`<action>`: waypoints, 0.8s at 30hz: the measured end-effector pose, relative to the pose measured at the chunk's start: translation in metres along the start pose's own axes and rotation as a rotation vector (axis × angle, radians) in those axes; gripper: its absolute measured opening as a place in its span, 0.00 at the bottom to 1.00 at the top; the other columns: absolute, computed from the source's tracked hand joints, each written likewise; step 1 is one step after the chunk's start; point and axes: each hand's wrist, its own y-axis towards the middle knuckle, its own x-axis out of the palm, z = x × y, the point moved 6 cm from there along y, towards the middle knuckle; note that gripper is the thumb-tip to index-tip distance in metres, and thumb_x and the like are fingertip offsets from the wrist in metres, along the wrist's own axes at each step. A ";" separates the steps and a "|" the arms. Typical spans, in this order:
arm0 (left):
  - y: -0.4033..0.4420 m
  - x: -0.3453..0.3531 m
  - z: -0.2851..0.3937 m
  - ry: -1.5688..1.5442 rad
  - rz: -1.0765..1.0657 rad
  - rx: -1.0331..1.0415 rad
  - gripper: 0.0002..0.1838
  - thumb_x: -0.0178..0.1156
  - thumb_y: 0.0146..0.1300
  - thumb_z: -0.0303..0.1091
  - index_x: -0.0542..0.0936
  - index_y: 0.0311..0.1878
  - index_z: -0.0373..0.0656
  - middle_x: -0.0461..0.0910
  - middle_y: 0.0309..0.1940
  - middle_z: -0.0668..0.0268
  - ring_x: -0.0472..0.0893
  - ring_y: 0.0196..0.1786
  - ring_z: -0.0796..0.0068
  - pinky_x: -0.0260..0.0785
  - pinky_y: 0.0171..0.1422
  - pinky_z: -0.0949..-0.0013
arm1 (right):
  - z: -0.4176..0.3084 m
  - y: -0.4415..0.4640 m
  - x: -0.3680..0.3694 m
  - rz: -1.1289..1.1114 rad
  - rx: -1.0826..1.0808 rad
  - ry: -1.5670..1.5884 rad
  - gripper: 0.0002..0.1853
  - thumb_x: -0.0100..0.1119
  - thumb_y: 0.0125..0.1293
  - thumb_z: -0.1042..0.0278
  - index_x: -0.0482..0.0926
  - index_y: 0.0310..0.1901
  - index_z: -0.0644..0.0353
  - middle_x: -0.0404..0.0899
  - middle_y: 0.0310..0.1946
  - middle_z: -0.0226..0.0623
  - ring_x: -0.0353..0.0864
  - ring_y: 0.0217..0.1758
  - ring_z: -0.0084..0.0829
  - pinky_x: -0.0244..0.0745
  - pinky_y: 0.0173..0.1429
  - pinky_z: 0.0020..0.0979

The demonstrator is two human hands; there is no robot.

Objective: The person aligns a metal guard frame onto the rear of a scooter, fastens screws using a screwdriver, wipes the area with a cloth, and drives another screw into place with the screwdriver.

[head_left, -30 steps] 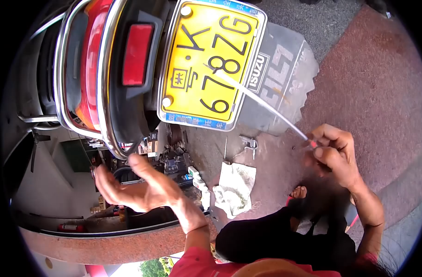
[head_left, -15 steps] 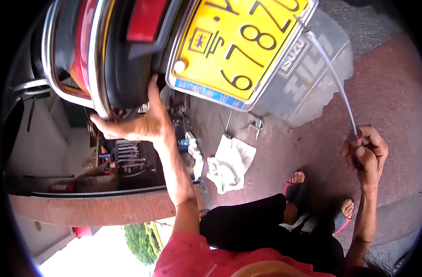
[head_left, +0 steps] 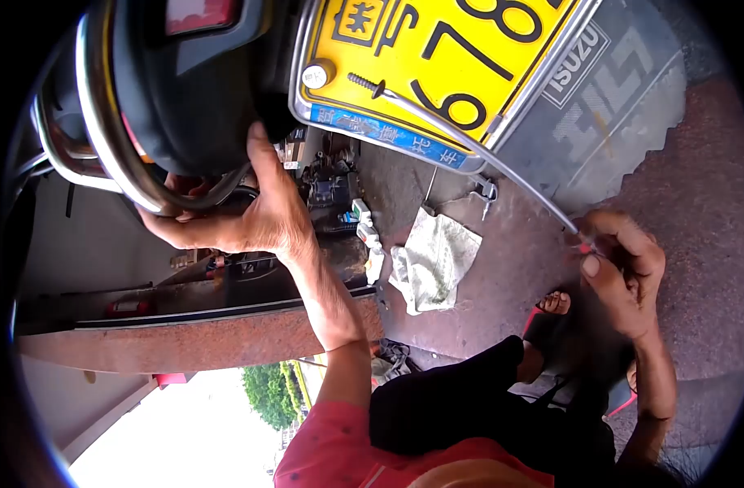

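Observation:
My left hand [head_left: 262, 207] grips the chrome bar [head_left: 115, 122] at the vehicle's rear, its thumb against the black plastic housing [head_left: 185, 106]. In my right hand [head_left: 620, 264] is a long thin screwdriver [head_left: 502, 167], pinched near its red handle. A dark screw [head_left: 365, 84] sits at the screwdriver's tip, pointing left, in front of the yellow license plate [head_left: 437, 49]. Near the plate's lower left corner is a round white cap [head_left: 315, 76]. Whether the screw touches anything is unclear.
A grey mudflap [head_left: 600, 114] hangs beyond the plate. On the floor lie a white cloth [head_left: 437, 260] and a metal tool [head_left: 486, 193]. White bottles [head_left: 370, 240] stand by a low brown ledge [head_left: 201, 346]. My foot [head_left: 555, 302] is below.
The plate and vehicle first shifted up in view. My left hand has closed on the chrome bar. The screwdriver tip with the screw now lies nearer the plate's white cap.

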 end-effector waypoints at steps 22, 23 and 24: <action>-0.002 0.004 -0.010 0.132 0.089 -0.076 0.72 0.83 0.36 0.43 0.35 0.72 0.38 0.61 0.56 0.51 0.69 0.57 0.57 0.73 0.60 0.58 | -0.005 0.046 0.048 -0.053 -0.399 -0.264 0.19 0.60 0.57 0.75 0.75 0.52 0.69 0.82 0.37 0.44 0.83 0.34 0.35 0.76 0.38 0.31; -0.002 0.004 -0.008 0.132 0.098 -0.093 0.72 0.83 0.36 0.44 0.35 0.72 0.38 0.61 0.56 0.51 0.69 0.56 0.57 0.73 0.59 0.58 | -0.004 0.047 0.048 -0.045 -0.404 -0.259 0.19 0.60 0.57 0.75 0.75 0.52 0.68 0.81 0.37 0.44 0.83 0.34 0.35 0.77 0.38 0.31; -0.001 0.004 -0.007 0.119 0.101 -0.101 0.72 0.83 0.36 0.45 0.36 0.72 0.38 0.61 0.56 0.52 0.69 0.56 0.57 0.74 0.59 0.58 | -0.005 0.048 0.048 -0.049 -0.412 -0.269 0.19 0.60 0.57 0.74 0.75 0.52 0.68 0.81 0.38 0.44 0.83 0.34 0.35 0.77 0.38 0.31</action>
